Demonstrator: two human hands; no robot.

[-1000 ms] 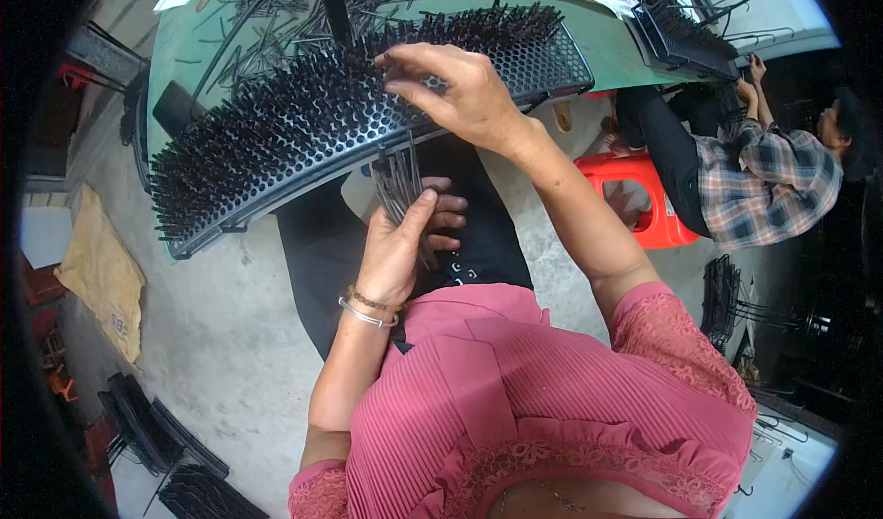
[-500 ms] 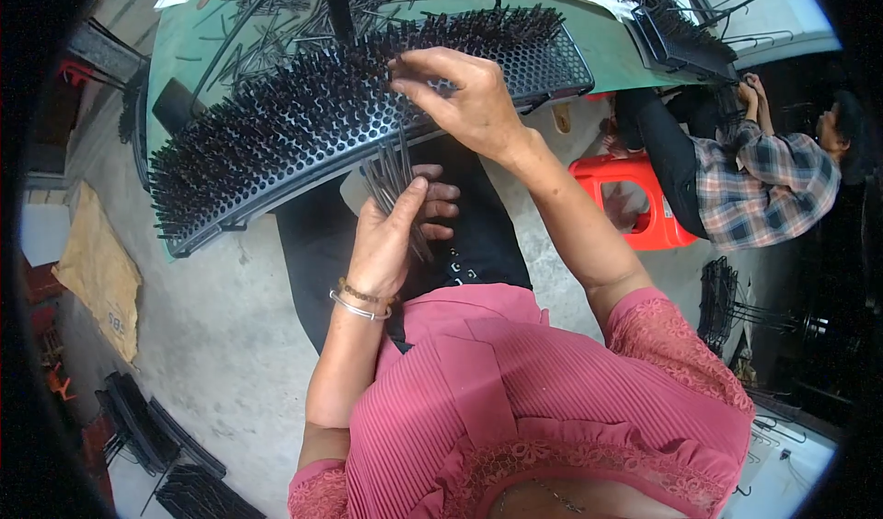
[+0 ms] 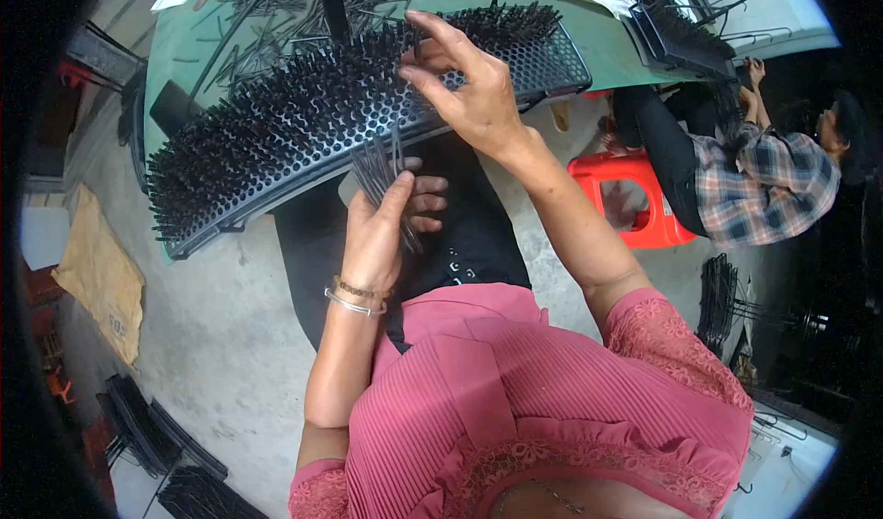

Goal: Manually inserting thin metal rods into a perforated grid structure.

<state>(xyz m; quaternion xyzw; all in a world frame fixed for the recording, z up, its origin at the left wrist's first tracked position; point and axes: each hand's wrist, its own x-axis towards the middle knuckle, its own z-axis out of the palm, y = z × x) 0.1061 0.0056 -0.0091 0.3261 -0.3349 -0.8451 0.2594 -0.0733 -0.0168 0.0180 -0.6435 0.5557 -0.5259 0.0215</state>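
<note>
In my left hand is a bundle of thin dark rods, clasped between thumb and palm over my lap, their upper ends near the panel's front edge. The long, curved, perforated black panel lies across the near edge of the green table. Crowded upright dark rods fill most of its holes, with bare holes along the front and at the right. Above the panel's right-middle part is my right hand, thumb and forefinger spread apart. Dark rods show behind its fingers; I make out none held there.
Loose rods lie scattered on the green table beyond the panel. A dark post rises there. At right, a person in a checked shirt works at another panel, near a red stool. Brown paper lies on the left floor.
My right forefinger has lifted away from the thumb and the hand has opened above the panel. The left hand has shifted slightly left with its bundle. The other person's hand has risen.
</note>
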